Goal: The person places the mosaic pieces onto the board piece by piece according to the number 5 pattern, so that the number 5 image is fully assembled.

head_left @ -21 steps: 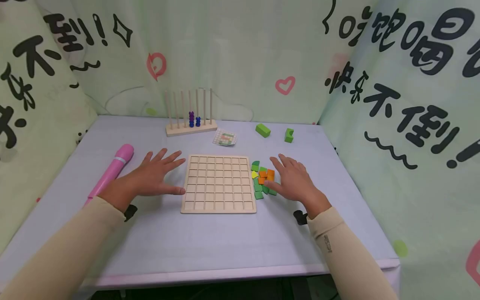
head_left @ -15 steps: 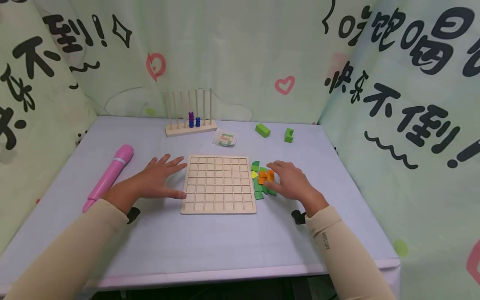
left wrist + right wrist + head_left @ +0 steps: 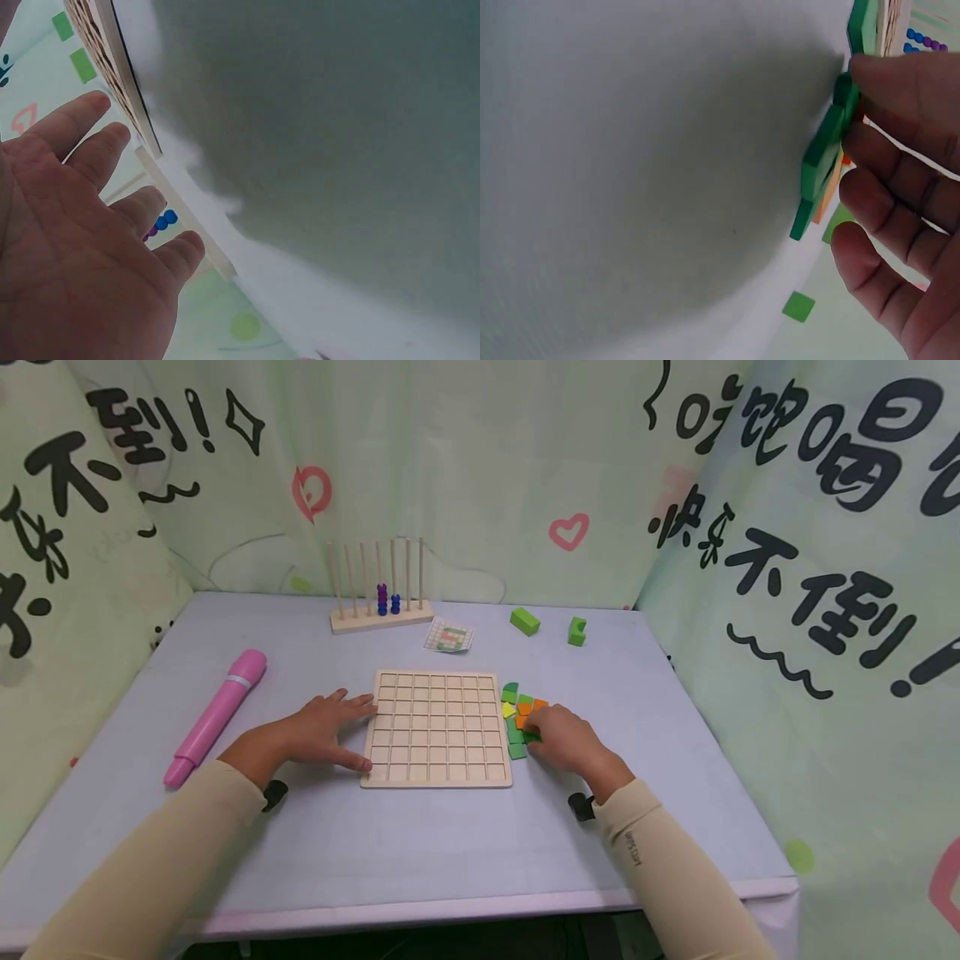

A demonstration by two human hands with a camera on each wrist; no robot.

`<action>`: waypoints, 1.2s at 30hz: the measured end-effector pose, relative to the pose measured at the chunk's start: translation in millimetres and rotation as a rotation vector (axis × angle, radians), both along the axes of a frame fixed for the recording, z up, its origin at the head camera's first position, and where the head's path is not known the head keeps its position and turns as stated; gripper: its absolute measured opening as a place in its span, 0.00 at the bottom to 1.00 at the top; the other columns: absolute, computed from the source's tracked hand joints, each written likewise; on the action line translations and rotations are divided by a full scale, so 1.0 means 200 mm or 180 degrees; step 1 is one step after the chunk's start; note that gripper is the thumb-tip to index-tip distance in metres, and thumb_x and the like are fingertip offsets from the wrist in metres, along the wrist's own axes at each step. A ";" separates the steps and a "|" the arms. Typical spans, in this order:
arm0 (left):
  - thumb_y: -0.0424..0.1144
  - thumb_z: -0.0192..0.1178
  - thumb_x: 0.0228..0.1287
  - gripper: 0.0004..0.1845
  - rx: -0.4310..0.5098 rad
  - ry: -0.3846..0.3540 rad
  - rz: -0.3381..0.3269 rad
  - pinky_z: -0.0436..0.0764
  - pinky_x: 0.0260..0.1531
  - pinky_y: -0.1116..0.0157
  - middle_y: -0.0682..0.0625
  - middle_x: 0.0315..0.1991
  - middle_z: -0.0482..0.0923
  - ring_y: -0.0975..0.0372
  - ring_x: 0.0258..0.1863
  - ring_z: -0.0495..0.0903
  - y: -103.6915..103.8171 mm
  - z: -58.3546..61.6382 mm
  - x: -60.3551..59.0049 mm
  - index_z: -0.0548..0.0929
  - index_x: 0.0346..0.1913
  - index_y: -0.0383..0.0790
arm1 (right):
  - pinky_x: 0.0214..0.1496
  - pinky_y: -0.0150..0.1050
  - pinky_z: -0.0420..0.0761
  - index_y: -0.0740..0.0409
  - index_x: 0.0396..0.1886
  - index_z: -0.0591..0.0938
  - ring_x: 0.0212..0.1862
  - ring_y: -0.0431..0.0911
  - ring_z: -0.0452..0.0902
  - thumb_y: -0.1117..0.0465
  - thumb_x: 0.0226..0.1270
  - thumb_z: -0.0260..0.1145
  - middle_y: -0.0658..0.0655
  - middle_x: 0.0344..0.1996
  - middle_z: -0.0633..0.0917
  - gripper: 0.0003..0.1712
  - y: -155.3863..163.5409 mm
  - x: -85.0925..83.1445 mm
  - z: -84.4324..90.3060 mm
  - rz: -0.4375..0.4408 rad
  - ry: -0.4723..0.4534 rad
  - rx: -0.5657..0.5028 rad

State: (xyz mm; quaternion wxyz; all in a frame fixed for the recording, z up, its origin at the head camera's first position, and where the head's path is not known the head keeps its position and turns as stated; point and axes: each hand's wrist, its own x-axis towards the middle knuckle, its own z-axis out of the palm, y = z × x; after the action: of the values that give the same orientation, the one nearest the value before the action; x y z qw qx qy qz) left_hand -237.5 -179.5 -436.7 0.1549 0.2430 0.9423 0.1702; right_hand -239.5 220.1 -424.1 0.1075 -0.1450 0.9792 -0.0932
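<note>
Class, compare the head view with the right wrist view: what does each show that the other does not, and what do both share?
Only the head view shows the left hand at the board's left edge, the pink tube and the whole table. Only the right wrist view shows the green tiles edge-on, with fingertips on them. Both show the right hand, the tile pile, the board and the peg rack.

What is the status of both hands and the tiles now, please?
Left hand flat, touching grid board edge. Right hand fingers curled onto tile pile; grasp unclear. Nothing in the way.
</note>
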 end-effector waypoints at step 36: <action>0.66 0.74 0.54 0.56 0.0045 -0.0191 0.0109 0.53 0.75 0.32 0.45 0.83 0.54 0.33 0.81 0.47 -0.02 -0.05 0.00 0.64 0.81 0.43 | 0.37 0.38 0.76 0.59 0.33 0.86 0.39 0.49 0.75 0.66 0.65 0.73 0.55 0.32 0.83 0.03 -0.06 -0.01 -0.01 -0.0522 -0.0286 -0.0332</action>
State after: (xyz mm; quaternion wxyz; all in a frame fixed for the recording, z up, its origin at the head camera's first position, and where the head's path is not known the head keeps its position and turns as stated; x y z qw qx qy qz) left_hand -237.4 -183.8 -447.0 0.1785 0.2228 0.9400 0.1866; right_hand -241.4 209.0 -425.5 0.1356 -0.0655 0.9757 -0.1590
